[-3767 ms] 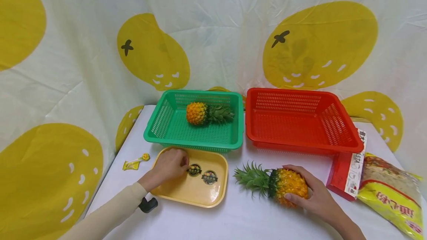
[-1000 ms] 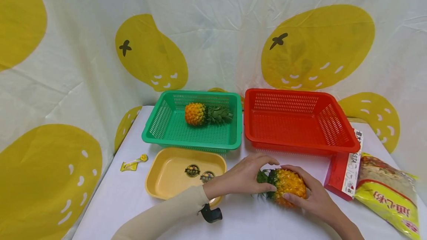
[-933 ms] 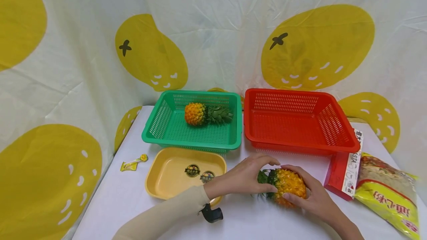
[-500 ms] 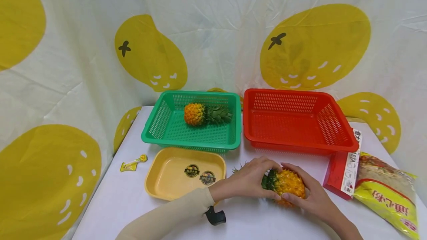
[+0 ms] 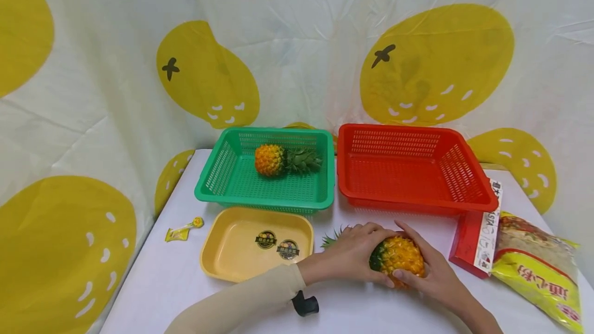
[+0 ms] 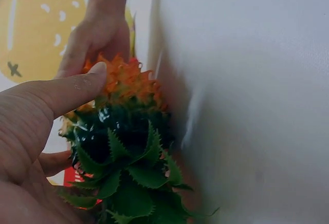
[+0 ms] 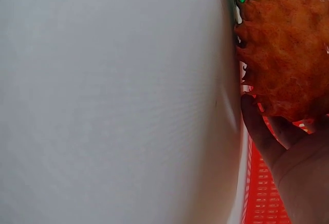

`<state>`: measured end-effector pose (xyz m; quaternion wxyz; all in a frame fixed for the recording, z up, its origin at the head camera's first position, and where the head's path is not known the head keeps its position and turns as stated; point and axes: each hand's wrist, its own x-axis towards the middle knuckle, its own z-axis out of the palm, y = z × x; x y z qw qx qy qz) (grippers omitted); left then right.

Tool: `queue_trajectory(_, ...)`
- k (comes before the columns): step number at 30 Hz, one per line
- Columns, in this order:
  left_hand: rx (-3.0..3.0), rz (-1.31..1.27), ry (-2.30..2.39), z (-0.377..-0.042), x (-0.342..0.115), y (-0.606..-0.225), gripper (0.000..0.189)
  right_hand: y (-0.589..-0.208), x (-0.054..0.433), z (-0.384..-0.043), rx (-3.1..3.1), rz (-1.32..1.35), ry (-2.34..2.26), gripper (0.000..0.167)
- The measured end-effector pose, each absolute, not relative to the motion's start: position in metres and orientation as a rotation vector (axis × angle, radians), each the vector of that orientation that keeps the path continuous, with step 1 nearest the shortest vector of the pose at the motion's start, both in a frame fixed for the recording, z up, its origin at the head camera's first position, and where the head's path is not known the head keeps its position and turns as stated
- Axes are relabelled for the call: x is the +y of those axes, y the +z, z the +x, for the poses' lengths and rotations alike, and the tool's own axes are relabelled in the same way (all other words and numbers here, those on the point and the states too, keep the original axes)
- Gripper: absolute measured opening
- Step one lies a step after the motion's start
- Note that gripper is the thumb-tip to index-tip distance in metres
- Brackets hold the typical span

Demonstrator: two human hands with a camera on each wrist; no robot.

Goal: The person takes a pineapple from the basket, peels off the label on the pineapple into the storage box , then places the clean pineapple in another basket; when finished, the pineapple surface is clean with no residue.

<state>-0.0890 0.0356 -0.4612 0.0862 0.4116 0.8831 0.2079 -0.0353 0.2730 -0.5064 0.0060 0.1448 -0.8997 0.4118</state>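
Observation:
An orange pineapple (image 5: 402, 257) lies on the white table, its leafy crown toward the left. My right hand (image 5: 438, 277) grips its round base, thumb in front and fingers behind; the right wrist view shows the fingers (image 7: 262, 134) against the base. From the crown side my left hand (image 5: 355, 254) curls round the fruit, covering most of the leaves in the head view. In the left wrist view the thumb (image 6: 77, 88) lies over the dark green upper end, and the green crown (image 6: 128, 183) shows in front of the palm.
A green basket (image 5: 264, 205) holding another pineapple (image 5: 270, 160) stands at the back, beside a red basket (image 5: 417, 202). A yellow tray (image 5: 232, 256) sits left of my hands, with a lollipop (image 5: 197, 222) farther left. A red box (image 5: 466, 244) and a pasta bag (image 5: 533, 272) lie right.
My left hand has left the yellow tray and come right to the pineapple. Over the last second it has slid farther along the fruit and closed round it. The right hand keeps its grip.

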Motion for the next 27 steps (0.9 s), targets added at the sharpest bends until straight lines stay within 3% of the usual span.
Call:
queue_trajectory(7, 2.653, 1.202, 0.618, -0.088, 0.043, -0.461, 0.097, -0.505, 0.274, -0.036, -2.822, 0.443, 1.26, 0.102)
queue_trajectory(27, 2.612, 1.14, 0.586, -0.087, 0.043, -0.465, 0.1, -0.497, 0.283, -0.041, -2.69, 0.596, 1.282, 0.079)
